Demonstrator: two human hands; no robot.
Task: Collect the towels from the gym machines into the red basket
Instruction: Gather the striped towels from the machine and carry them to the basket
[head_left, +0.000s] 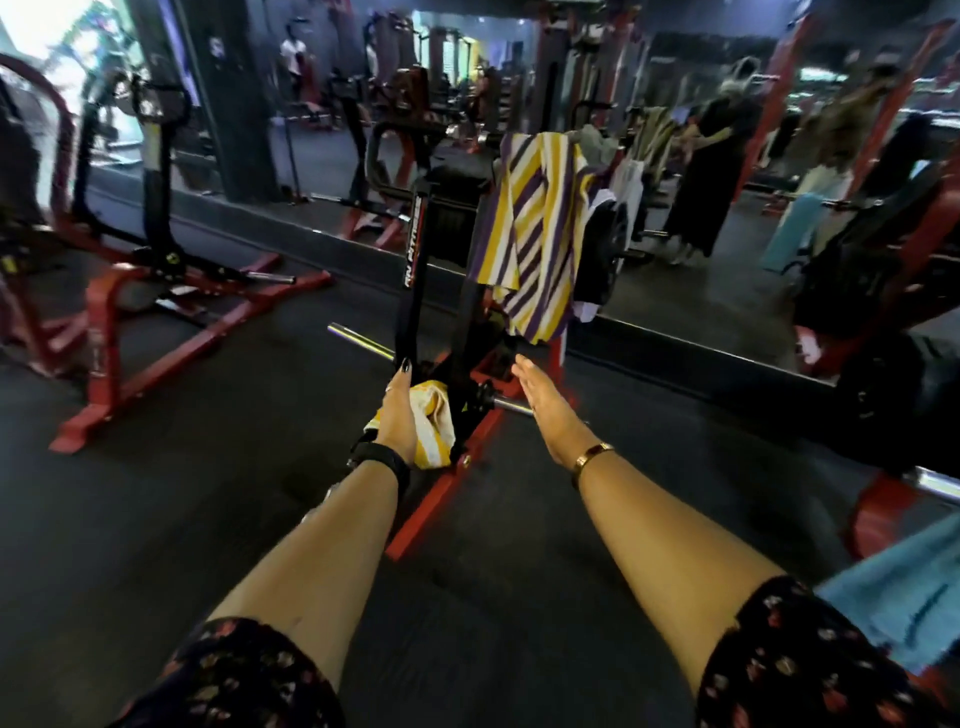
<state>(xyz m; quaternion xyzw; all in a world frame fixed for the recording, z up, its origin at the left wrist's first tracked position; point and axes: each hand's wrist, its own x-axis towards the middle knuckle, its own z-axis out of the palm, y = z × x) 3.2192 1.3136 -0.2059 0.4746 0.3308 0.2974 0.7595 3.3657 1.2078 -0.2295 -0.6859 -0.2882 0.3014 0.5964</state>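
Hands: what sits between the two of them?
In the head view, the machine's black-and-red frame stands between the left hand, holding a yellow towel, and the open right hand.

Clutching a bunched yellow-and-white towel (436, 431) in the left grip (400, 415), low beside the black upright of a red-framed machine (415, 249). Holding the right grip (545, 410) flat, fingers straight, just below a purple, yellow and white striped towel (535, 223) draped over that machine, apart from it. Standing on dark floor (208, 519), facing a mirror wall (311, 145), with blue cloth (904, 603) at the lower right.
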